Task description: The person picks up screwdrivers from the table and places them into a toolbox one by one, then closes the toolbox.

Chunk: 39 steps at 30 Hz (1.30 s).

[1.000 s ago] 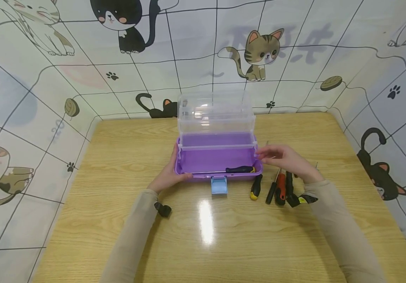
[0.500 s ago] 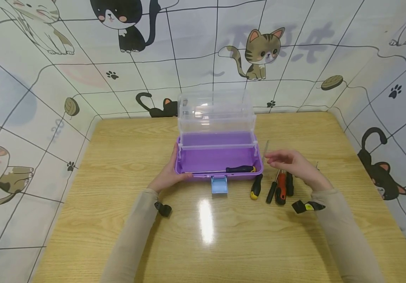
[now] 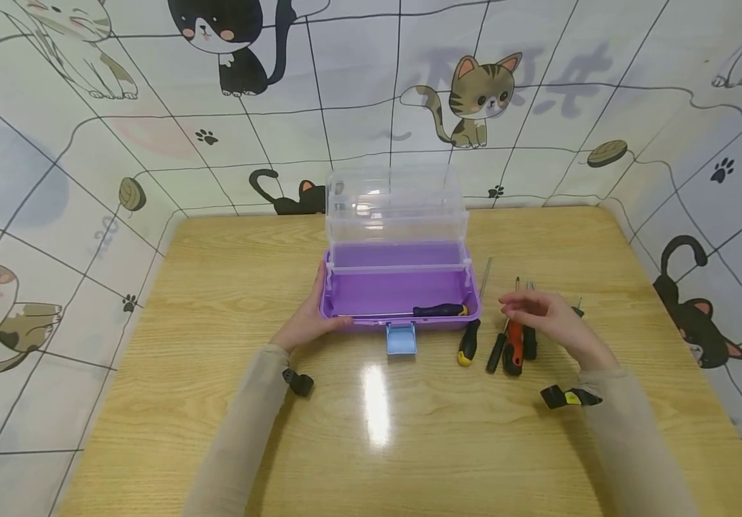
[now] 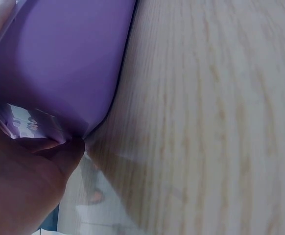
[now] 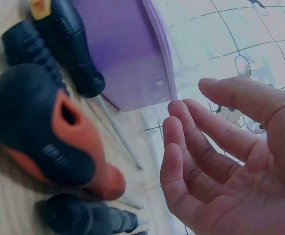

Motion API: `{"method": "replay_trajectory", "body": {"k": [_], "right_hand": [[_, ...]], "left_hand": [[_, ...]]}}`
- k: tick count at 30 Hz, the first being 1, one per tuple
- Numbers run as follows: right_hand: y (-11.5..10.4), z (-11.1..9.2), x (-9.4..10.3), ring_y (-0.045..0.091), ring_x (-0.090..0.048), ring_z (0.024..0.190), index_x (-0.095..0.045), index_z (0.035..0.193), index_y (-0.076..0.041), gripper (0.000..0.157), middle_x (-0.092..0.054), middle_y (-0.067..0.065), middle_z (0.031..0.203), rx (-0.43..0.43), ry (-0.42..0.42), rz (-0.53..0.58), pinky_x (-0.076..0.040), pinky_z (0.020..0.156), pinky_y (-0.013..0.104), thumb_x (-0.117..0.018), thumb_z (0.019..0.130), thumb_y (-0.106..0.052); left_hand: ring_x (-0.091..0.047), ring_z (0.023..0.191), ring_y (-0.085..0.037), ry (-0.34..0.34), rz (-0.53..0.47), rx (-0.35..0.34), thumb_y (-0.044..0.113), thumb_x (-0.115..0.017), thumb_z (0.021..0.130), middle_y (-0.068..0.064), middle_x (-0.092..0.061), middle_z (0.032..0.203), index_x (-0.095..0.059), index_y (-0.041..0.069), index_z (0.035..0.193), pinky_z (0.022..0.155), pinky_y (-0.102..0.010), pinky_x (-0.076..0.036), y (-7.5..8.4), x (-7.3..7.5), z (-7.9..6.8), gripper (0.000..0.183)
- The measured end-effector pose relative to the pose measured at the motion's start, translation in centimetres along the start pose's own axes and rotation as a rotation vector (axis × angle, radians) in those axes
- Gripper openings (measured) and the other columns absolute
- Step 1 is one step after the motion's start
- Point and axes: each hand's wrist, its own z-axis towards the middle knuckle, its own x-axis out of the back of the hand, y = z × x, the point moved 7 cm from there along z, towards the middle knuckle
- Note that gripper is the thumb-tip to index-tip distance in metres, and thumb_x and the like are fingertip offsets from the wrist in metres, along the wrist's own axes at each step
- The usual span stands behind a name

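Observation:
A purple toolbox (image 3: 377, 291) stands on the table with its clear lid (image 3: 395, 205) raised. My left hand (image 3: 306, 317) grips its left end, thumb along the front rim; purple wall fills the left wrist view beside that hand (image 4: 25, 181). Inside, along the front wall, lies a black and yellow screwdriver (image 3: 440, 310). Right of the box, my right hand (image 3: 552, 322) is held over several screwdrivers, fingers loosely bent, holding nothing. Below it are a red and black screwdriver (image 3: 513, 353) and black-handled ones (image 3: 496, 353). A yellow-ended screwdriver (image 3: 467, 345) lies against the box's right corner.
The blue latch (image 3: 401, 339) hangs down at the box's front. A small tool (image 3: 579, 310) lies behind my right hand, partly hidden. Wood table (image 3: 371, 445) extends in front, and a cat-printed cloth (image 3: 358, 93) rises behind and at both sides.
My right hand has moved right and slightly toward me, from the box's right rim to over the screwdrivers, uncovering their shafts. My left hand and the box have stayed put.

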Motion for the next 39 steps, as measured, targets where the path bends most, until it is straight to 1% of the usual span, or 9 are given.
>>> {"method": "replay_trajectory", "body": {"k": [5, 10, 15, 22, 24, 27, 34, 37, 39], "right_hand": [[0.5, -0.7, 0.0, 0.030, -0.055, 0.096, -0.050, 0.121, 0.003, 0.042, -0.055, 0.024, 0.112, 0.019, 0.041, -0.032, -0.047, 0.076, 0.026, -0.055, 0.089, -0.023], [1.0, -1.4, -0.1, 0.025, -0.056, 0.093, -0.051, 0.120, 0.002, 0.039, -0.055, 0.022, 0.112, 0.027, 0.083, -0.052, -0.048, 0.074, 0.028, -0.056, 0.089, -0.022], [1.5, -2.1, -0.6, 0.020, -0.056, 0.093, -0.052, 0.120, 0.001, 0.039, -0.056, 0.020, 0.113, 0.022, 0.122, -0.066, -0.046, 0.073, 0.021, -0.056, 0.089, -0.022], [2.0, -3.1, -1.0, 0.012, -0.056, 0.090, -0.054, 0.119, -0.001, 0.036, -0.060, 0.015, 0.106, 0.039, 0.194, -0.123, -0.045, 0.072, 0.018, -0.055, 0.089, -0.022], [2.1, -3.5, -1.0, 0.010, -0.055, 0.090, -0.054, 0.119, -0.002, 0.036, -0.060, 0.014, 0.105, 0.036, 0.225, -0.140, -0.045, 0.072, 0.018, -0.055, 0.089, -0.022], [2.4, -4.2, -1.2, 0.007, -0.054, 0.089, -0.055, 0.119, -0.005, 0.035, -0.060, 0.012, 0.103, 0.019, 0.277, -0.153, -0.044, 0.071, 0.017, -0.055, 0.089, -0.023], [3.1, -5.1, -1.4, 0.001, -0.053, 0.088, -0.055, 0.117, -0.003, 0.034, -0.060, 0.013, 0.102, 0.011, 0.383, -0.168, -0.042, 0.073, 0.013, -0.055, 0.089, -0.021], [3.5, -5.3, -1.5, 0.001, -0.053, 0.087, -0.055, 0.117, -0.001, 0.033, -0.060, 0.014, 0.102, 0.009, 0.406, -0.150, -0.042, 0.072, 0.011, -0.055, 0.089, -0.018], [3.5, -5.4, -1.6, 0.000, -0.052, 0.086, -0.054, 0.117, 0.000, 0.032, -0.059, 0.015, 0.101, 0.014, 0.417, -0.148, -0.042, 0.071, 0.011, -0.056, 0.089, -0.016]], "left_hand": [[-0.006, 0.132, -0.027, -0.026, -0.014, 0.000, 0.019, -0.077, 0.070, -0.002, 0.009, 0.148, 0.019, 0.030, 0.139, 0.104, -0.045, -0.010, 2.0, -0.2, -0.6, 0.119], [-0.005, 0.132, -0.023, -0.027, -0.003, 0.005, 0.017, -0.076, 0.071, -0.001, 0.010, 0.148, 0.019, 0.028, 0.139, 0.105, -0.042, -0.011, 2.6, -0.3, -0.9, 0.117], [-0.004, 0.132, -0.024, -0.025, -0.023, -0.007, 0.019, -0.077, 0.069, 0.000, 0.011, 0.147, 0.019, 0.030, 0.139, 0.105, -0.043, -0.009, 2.1, -0.2, -0.7, 0.119], [-0.005, 0.132, -0.017, -0.001, 0.003, 0.005, 0.028, -0.079, 0.066, 0.012, 0.009, 0.146, 0.017, 0.046, 0.134, 0.105, -0.041, -0.009, -0.4, -0.3, 0.0, 0.119], [-0.005, 0.132, -0.016, 0.002, 0.010, 0.010, 0.029, -0.079, 0.066, 0.013, 0.009, 0.146, 0.017, 0.048, 0.133, 0.105, -0.041, -0.010, -0.6, -0.3, 0.0, 0.119], [-0.003, 0.132, -0.016, -0.007, -0.009, 0.005, 0.028, -0.079, 0.067, 0.011, 0.010, 0.146, 0.017, 0.044, 0.135, 0.105, -0.041, -0.008, -0.2, -0.3, -0.1, 0.119], [0.000, 0.132, -0.018, -0.024, -0.032, -0.009, 0.019, -0.077, 0.070, 0.004, 0.013, 0.147, 0.019, 0.031, 0.138, 0.105, -0.041, -0.007, 2.2, -0.2, -0.9, 0.119], [-0.001, 0.132, -0.019, -0.024, -0.037, -0.011, 0.016, -0.077, 0.070, 0.003, 0.013, 0.147, 0.019, 0.030, 0.138, 0.105, -0.040, -0.007, 2.5, -0.2, -0.9, 0.119], [-0.002, 0.132, -0.018, -0.018, -0.042, -0.007, 0.017, -0.077, 0.069, 0.007, 0.013, 0.146, 0.019, 0.033, 0.138, 0.105, -0.039, -0.008, 2.0, -0.2, -0.7, 0.120]]}}
